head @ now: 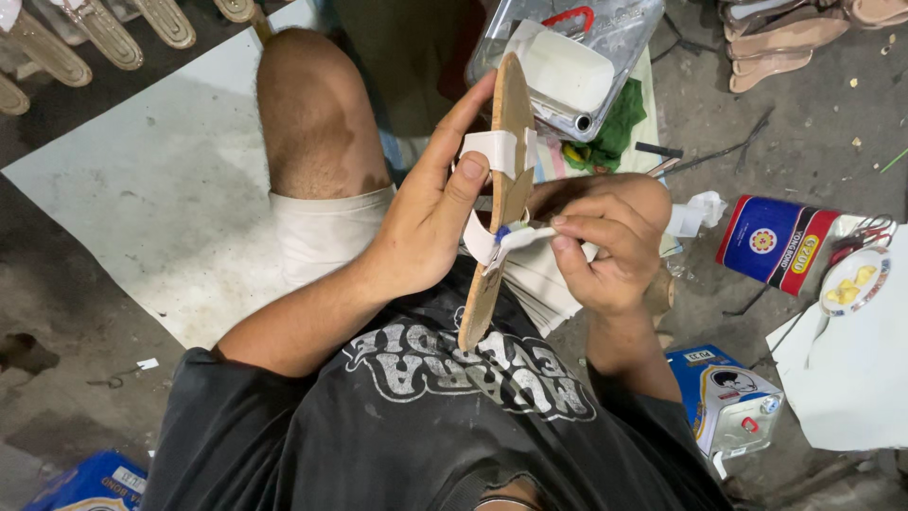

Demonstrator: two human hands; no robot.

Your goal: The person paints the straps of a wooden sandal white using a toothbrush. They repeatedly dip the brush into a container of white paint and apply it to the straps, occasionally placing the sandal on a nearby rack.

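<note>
Fingers [470, 180] of the left hand [426, 222] are clamped on a tan sandal sole [511, 114], which is held on edge over the lap, its toe end pointing far. A white strap [498, 149] is wrapped across the sole under the left thumb. The right hand [605, 251] is curled just right of the sole, its fingertips pinched together on the end of a lower white strap [515, 238]. A stained concrete floor [66, 322] is seen below, with a pale sheet [161, 199] on the left. A metal tray [619, 33] lies far, a red and blue packet [771, 241] at right, and finished soles [776, 38] are stacked far right.
</note>
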